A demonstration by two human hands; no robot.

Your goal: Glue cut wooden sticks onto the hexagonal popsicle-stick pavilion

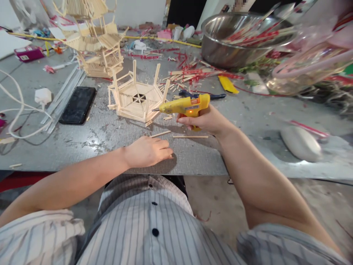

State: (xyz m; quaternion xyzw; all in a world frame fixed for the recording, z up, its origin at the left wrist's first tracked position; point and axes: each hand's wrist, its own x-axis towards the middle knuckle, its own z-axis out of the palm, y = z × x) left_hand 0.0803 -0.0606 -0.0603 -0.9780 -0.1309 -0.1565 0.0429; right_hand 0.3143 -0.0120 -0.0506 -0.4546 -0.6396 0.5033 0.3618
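Note:
My right hand is wrapped around the grip of a yellow hot glue gun; an orange light glows on its side. The gun's nozzle points left, over the near right edge of a six-sided frame of wooden sticks with several upright posts. On the tabletop near the front edge rests my left hand, back up, fingers curled together and pointing right. Its palm side is hidden, so I cannot make out anything held in it. Just beyond it lie two loose thin wooden sticks, one slanted, the other level.
A tiered stick model stands behind the frame. Left are a black phone, clear glue sticks and a white charger. Dark-handled pliers, stick scraps and a steel basin lie behind; a white mouse-shaped object sits right.

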